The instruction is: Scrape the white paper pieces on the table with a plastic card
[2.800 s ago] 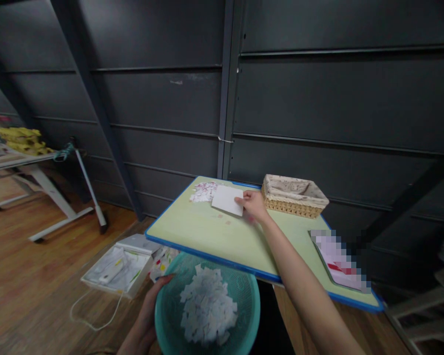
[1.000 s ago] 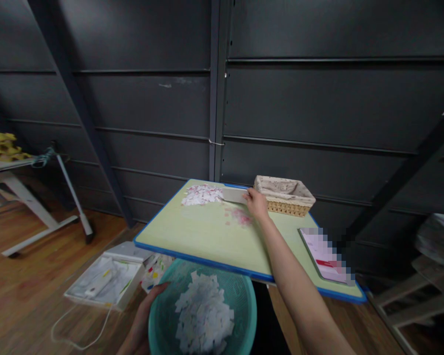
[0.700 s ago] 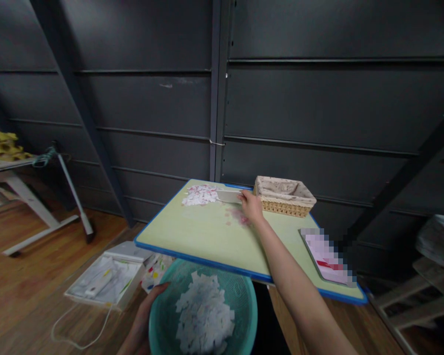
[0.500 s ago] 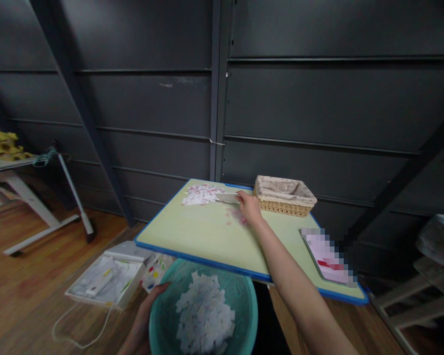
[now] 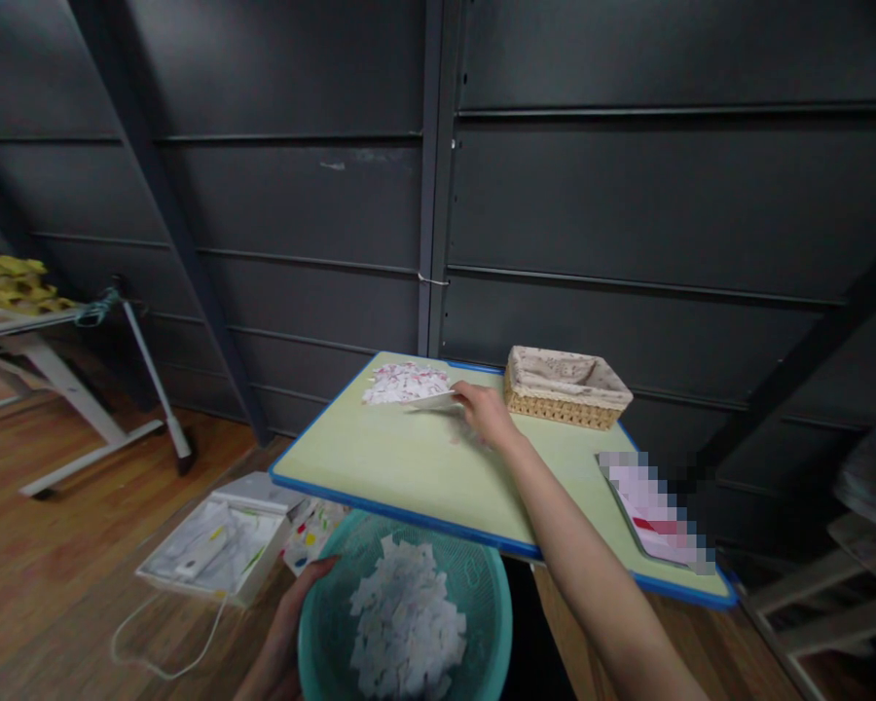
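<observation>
My left hand grips the rim of a green plastic basket below the table's front edge. Inside lies a heap of small white paper pieces. Over the yellow-green tabletop, my right hand pinches a thin, flat white card. The card's far end touches or hovers by a pile of white and reddish paper pieces at the back left; I cannot tell which. A few pinkish bits show on the table under my right hand, partly hidden by it.
A cloth-lined wicker basket stands at the table's back right. Near the right edge lies a flat, partly pixelated pink item. An open white box with a cord sits on the floor at left. A dark panelled wall rises behind.
My right hand has moved slightly left and the card has tilted, its far end now lower and nearer me beside the pile. My left hand keeps its grip on the basket.
</observation>
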Motion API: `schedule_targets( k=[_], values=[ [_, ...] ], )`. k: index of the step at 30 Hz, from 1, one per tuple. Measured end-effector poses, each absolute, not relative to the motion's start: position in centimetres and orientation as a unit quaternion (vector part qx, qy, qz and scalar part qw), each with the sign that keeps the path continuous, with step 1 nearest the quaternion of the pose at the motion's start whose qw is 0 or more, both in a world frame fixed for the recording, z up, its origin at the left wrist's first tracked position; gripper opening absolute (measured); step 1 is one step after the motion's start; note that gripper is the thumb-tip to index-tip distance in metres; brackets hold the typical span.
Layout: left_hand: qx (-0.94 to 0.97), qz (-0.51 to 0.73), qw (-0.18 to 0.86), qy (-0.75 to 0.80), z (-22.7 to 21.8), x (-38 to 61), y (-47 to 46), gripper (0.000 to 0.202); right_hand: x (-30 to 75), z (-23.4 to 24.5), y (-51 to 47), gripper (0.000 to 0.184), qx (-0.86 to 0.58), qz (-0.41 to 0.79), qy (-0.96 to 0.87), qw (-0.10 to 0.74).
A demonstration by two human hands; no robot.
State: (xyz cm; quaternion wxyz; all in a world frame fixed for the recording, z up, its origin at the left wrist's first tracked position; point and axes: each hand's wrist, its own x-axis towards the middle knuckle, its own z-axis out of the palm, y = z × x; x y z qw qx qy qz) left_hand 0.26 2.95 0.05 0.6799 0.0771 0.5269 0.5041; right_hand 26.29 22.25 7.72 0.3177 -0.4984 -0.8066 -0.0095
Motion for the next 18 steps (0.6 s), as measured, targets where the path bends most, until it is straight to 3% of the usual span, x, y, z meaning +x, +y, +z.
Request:
schedule_targets(
  k=[5, 18],
  values=[
    [0.103, 0.497, 0.674, 0.537, -0.4, 0.0, 2.9, 0.06, 26.0, 7.4, 22.3, 0.023, -0.467, -0.003, -0.797, 0.382],
    [0.088, 0.507, 0.667, 0.539, 0.2, 0.2, 3.0, 0.06, 26.1, 5.7, 23.4, 0.029, -0.554, -0.077, -0.747, 0.359]
  ],
)
